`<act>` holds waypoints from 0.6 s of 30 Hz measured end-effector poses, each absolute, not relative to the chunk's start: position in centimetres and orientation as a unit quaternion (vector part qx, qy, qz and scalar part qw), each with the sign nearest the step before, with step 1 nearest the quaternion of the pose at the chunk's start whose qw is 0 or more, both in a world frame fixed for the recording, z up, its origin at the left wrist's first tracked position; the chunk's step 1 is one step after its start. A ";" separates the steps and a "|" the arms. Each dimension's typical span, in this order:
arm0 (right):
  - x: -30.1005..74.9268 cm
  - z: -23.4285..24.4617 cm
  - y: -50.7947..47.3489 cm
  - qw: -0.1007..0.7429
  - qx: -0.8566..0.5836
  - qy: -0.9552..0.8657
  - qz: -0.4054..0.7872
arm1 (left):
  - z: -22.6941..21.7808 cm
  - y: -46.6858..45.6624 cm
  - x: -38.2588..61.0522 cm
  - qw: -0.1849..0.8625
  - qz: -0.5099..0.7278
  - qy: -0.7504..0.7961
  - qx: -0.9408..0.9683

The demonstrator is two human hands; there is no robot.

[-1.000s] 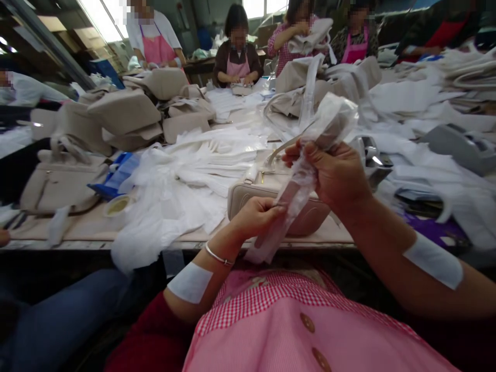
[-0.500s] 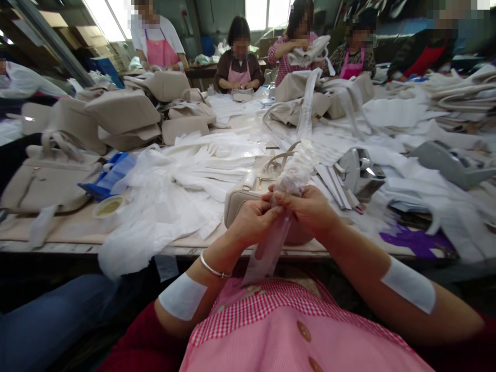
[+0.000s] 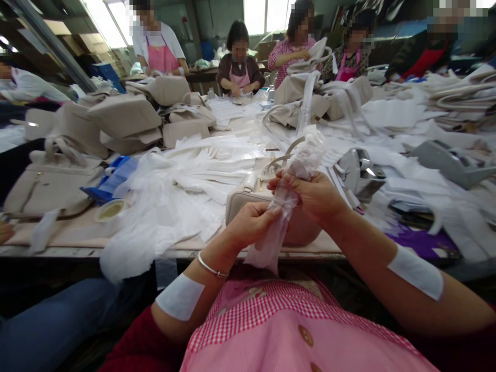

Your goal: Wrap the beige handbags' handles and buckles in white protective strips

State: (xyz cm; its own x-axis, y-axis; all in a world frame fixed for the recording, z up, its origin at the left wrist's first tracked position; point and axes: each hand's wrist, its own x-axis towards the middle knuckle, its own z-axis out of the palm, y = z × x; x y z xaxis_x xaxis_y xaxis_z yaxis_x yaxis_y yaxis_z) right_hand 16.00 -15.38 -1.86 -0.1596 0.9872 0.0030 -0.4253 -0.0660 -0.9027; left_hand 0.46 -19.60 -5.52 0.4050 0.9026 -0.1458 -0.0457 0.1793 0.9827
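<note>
L hand [image 3: 251, 219] & R hand [image 3: 320, 194] pinch long translucent plastic sleeve [image 3: 270, 244], prob. to keep it taut. Beige boxy leather-look bag [image 3: 304, 231] on far side, prob. for easy reach.

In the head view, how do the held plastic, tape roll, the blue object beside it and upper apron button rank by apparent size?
1. Held plastic
2. Blue object
3. Tape roll
4. Upper apron button

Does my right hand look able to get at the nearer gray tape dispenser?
Probably yes: the tape dispenser sits just right of your right hand, with nothing tall visible between, though that hand is holding plastic wrap.
</note>
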 end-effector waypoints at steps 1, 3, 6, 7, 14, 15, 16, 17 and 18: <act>16.0 -1.9 -15.2 0.546 -0.345 -0.403 0.648 | -5.5 -19.5 0.6 0.654 0.373 0.403 0.520; 15.9 -2.1 -15.2 0.532 -0.350 -0.395 0.662 | -5.4 -19.1 0.9 0.654 0.394 0.394 0.512; 15.3 -3.0 -15.9 0.507 -0.375 -0.388 0.672 | -5.5 -18.5 1.4 0.627 0.430 0.389 0.521; 15.1 -3.2 -16.2 0.507 -0.384 -0.391 0.665 | -5.5 -18.3 1.6 0.615 0.440 0.389 0.526; 16.2 -1.0 -15.6 0.558 -0.363 -0.422 0.615 | -5.0 -19.1 0.3 0.637 0.394 0.388 0.537; 16.4 -0.6 -15.3 0.574 -0.352 -0.426 0.604 | -5.0 -19.3 0.0 0.641 0.377 0.391 0.542; 16.4 -0.4 -15.1 0.582 -0.345 -0.431 0.598 | -5.1 -19.5 -0.3 0.640 0.366 0.398 0.546; 16.3 -0.4 -15.0 0.581 -0.343 -0.433 0.598 | -5.2 -19.6 -0.4 0.635 0.361 0.407 0.549; 16.1 -0.6 -15.0 0.574 -0.344 -0.431 0.606 | -5.3 -19.6 -0.5 0.625 0.365 0.415 0.551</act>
